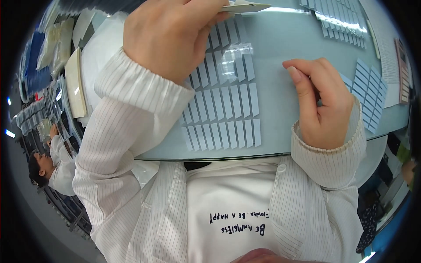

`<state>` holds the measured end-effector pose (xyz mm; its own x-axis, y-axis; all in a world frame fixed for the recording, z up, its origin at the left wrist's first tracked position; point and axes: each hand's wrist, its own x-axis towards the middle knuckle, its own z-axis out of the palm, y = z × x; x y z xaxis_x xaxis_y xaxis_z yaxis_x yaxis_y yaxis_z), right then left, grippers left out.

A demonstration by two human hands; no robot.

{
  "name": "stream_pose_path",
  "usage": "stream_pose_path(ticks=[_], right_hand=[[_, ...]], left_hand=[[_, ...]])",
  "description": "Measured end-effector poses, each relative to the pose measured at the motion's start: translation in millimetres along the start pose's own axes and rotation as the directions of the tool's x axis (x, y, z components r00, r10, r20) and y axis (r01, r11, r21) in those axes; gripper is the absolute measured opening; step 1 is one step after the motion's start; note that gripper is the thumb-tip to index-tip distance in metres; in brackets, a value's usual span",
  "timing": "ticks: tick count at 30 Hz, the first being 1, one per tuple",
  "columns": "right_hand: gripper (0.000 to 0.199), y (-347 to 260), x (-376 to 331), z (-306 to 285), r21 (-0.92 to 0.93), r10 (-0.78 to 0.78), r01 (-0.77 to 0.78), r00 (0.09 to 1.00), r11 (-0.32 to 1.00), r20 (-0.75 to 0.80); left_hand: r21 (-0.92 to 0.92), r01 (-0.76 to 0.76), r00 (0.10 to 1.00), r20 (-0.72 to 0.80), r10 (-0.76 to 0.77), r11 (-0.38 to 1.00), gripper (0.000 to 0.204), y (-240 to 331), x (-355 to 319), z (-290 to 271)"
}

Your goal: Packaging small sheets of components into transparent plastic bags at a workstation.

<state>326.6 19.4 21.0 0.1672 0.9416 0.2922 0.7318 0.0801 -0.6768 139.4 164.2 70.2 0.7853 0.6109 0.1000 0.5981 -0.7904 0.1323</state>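
At the top, my left hand (164,37) is closed on a flat cream card (247,7) with a pointed end; its fingertips are partly hidden. Under and beside it, thin pale strips (222,103) lie in several slanted rows on the glass tabletop (274,114). My right hand (326,98) hangs above the glass to the right of these rows. Its thumb and index finger are pinched together, the other fingers curled; whatever they hold, if anything, is too small to make out. Beside that wrist is another group of pale strips (369,94).
More pale strips (342,22) lie at the far right, near a printed sheet (390,61). On the left are a cream pad (76,83) and plastic bags (55,44). A co-worker in white (61,168) is at the far left. The glass edge (219,158) runs close to my body.
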Motion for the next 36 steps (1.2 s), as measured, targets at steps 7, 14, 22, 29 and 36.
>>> stream_pose_path(ticks=[7, 14, 22, 29, 36], right_hand=[[0.008, 5.8, -6.2, 2.5, 0.047, 0.009, -0.009, 1.000, 0.999, -0.019], [0.002, 4.0, -2.0, 4.9, 0.010, -0.076, 0.076, 0.997, 0.997, -0.033], [0.002, 2.0, -3.5, 7.9, 0.063, -0.003, 0.005, 0.999, 0.998, -0.038], [0.005, 5.0, -4.8, 4.1, 0.064, 0.006, -0.005, 1.000, 0.998, -0.018], [0.007, 1.8, 0.4, 1.4, -0.026, 0.038, -0.037, 0.998, 0.999, 0.041]], left_hand=[[-0.088, -0.309, 0.947, -0.118, 0.299, 0.947, 0.027, 27.3, -56.9, 14.9], [-0.032, -0.305, 0.941, -0.161, 0.296, 0.952, 0.028, 38.4, -94.5, 14.9], [0.097, -0.229, 0.917, -0.313, 0.248, 0.969, 0.028, -10.8, -21.0, 23.5], [-0.098, -0.386, 0.922, -0.082, 0.379, 0.917, 0.031, 58.0, -111.1, 5.1], [0.072, -0.180, 0.931, -0.310, 0.193, 0.981, 0.021, 11.2, -101.1, 29.4]])
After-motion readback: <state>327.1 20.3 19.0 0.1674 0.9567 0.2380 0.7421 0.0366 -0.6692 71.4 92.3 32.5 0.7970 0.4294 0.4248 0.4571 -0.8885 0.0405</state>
